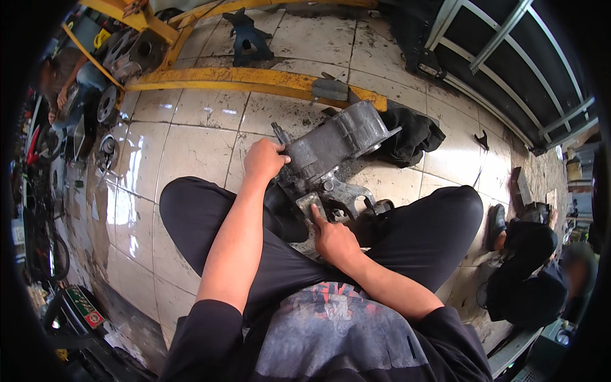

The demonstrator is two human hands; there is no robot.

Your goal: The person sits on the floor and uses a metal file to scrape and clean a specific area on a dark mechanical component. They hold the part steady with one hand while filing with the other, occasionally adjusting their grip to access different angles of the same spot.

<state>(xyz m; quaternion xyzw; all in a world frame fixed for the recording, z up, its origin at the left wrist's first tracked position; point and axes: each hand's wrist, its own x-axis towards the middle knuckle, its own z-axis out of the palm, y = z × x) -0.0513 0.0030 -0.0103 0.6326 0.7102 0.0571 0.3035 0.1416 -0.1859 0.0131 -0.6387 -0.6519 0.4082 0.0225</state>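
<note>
A large grey metal engine casing (335, 141) rests tilted between my bent legs, with a protruding shaft at its upper left and a bracket-like lower part. My left hand (264, 159) is closed on the casing's left end, below that shaft. My right hand (337, 242) is at the casing's lower part, its index finger extended onto a small dull rectangular piece (309, 205), the other fingers curled; what, if anything, they hold is hidden. A crumpled dark cloth (410, 135) lies behind the casing.
A yellow steel frame (229, 79) crosses the tiles, with a blue stand (247, 43) beyond. Co-workers sit at left (69, 79) and right (528, 270). Metal wheels (109, 105) and assorted parts lie left; a ribbed dark panel (496, 76) stands upper right.
</note>
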